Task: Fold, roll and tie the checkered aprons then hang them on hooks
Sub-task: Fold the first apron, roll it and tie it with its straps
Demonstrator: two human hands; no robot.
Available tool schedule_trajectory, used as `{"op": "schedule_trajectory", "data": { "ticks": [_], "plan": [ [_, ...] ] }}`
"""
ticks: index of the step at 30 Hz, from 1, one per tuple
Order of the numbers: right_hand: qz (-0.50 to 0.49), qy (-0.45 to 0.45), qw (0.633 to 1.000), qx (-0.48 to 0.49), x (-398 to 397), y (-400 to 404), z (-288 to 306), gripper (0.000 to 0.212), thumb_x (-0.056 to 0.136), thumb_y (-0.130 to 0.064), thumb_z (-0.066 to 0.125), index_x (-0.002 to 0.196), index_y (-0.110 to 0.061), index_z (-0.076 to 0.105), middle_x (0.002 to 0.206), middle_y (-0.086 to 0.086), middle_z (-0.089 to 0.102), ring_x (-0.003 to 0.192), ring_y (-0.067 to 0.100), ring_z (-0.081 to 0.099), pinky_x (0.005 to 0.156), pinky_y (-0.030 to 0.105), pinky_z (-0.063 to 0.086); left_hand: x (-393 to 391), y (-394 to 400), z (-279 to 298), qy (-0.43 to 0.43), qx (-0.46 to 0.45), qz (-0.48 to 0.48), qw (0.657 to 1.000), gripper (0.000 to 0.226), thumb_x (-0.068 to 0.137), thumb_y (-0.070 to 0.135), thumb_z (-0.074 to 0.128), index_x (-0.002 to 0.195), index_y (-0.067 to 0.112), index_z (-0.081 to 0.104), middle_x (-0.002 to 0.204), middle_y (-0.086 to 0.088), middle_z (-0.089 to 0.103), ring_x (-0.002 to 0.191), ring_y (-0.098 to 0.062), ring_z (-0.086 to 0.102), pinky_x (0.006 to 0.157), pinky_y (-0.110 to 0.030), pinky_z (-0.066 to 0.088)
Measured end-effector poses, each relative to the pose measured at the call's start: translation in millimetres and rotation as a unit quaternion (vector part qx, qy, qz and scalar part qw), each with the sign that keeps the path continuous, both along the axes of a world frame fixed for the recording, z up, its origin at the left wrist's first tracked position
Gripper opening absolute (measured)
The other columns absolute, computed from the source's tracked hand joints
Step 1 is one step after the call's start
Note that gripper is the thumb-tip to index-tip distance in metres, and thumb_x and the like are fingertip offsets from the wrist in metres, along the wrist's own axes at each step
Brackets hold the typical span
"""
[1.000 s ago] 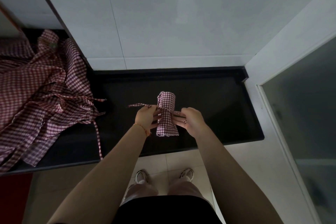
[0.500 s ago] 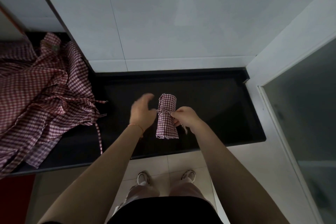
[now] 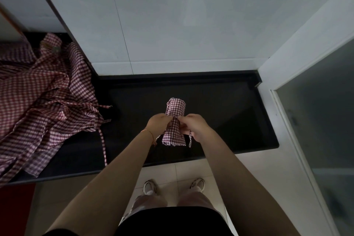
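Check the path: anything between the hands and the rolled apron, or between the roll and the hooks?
Nothing between them: the left hand and right hand already grip the rolled apron at its tie, over the black counter. No hooks are in view, so that path cannot be judged. The unfolded aprons lie apart, far left.
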State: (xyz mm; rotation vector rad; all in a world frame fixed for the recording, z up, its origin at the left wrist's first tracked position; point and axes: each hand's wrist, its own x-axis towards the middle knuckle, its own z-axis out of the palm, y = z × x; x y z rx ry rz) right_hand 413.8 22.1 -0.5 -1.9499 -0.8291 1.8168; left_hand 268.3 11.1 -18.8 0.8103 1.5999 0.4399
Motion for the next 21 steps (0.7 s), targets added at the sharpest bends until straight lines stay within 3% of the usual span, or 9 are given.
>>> {"op": "schedule_trajectory", "data": {
  "ticks": [3,7,11,16,19,21],
  "plan": [
    [-0.017,0.017,1.000,0.004,1.6,0.4,2.1,0.012,0.095,-0.012,0.063,0.104,-0.004,0.062,0.107,0.013,0.068,0.099,0.025,0.069,0.087,0.039,0.058,2.8,1.5,5.2,-0.026,-0.037,0.059,0.997,0.027,0.101,0.022,0.049,0.077,0.011,0.054,0.091,-0.009,0.058,0.087,-0.021,0.057,0.073,-0.031,0.051],
    [-0.044,0.023,0.999,0.009,-0.9,-1.5,-0.2,0.011,0.096,-0.005,0.057,0.107,-0.003,0.054,0.111,0.019,0.067,0.096,0.028,0.071,0.084,0.043,0.060,1.2,1.8,0.0,-0.022,-0.034,0.096,0.995,0.028,0.098,0.015,0.050,0.071,0.011,0.052,0.087,-0.009,0.057,0.085,-0.021,0.056,0.086,-0.040,0.052],
    [-0.134,0.089,0.987,0.012,-3.0,-6.4,-2.7,0.036,0.100,-0.001,0.048,0.135,-0.004,0.039,0.118,0.023,0.064,0.100,0.030,0.070,0.075,0.040,0.063,-4.5,-5.6,-4.8,-0.084,-0.055,0.197,0.975,0.028,0.097,0.014,0.049,0.070,0.012,0.055,0.087,-0.007,0.063,0.082,-0.019,0.059,0.077,-0.033,0.049],
    [-0.078,0.074,0.994,0.008,4.7,-5.5,2.5,0.023,0.100,-0.005,0.050,0.123,-0.002,0.048,0.108,0.019,0.069,0.094,0.027,0.073,0.074,0.037,0.062,-11.7,-3.2,0.9,-0.082,-0.056,0.158,0.982,0.025,0.096,0.017,0.048,0.073,0.011,0.056,0.112,-0.016,0.069,0.107,-0.029,0.064,0.098,-0.047,0.051],
    [-0.035,0.058,0.998,0.011,8.8,-3.0,5.3,0.018,0.098,-0.008,0.055,0.115,-0.003,0.053,0.107,0.017,0.070,0.094,0.028,0.073,0.079,0.040,0.062,-12.8,7.1,10.8,-0.061,-0.065,0.108,0.990,0.021,0.099,0.019,0.047,0.084,0.009,0.057,0.109,-0.014,0.068,0.104,-0.027,0.065,0.087,-0.038,0.053],
    [-0.013,0.044,0.999,0.013,8.4,-1.9,7.0,0.018,0.098,-0.012,0.058,0.114,-0.005,0.055,0.108,0.016,0.070,0.093,0.028,0.073,0.078,0.041,0.062,-10.7,10.1,18.1,-0.047,-0.038,0.074,0.995,0.015,0.098,0.016,0.049,0.086,0.008,0.057,0.099,-0.009,0.066,0.091,-0.022,0.064,0.073,-0.032,0.048]
  ]
}}
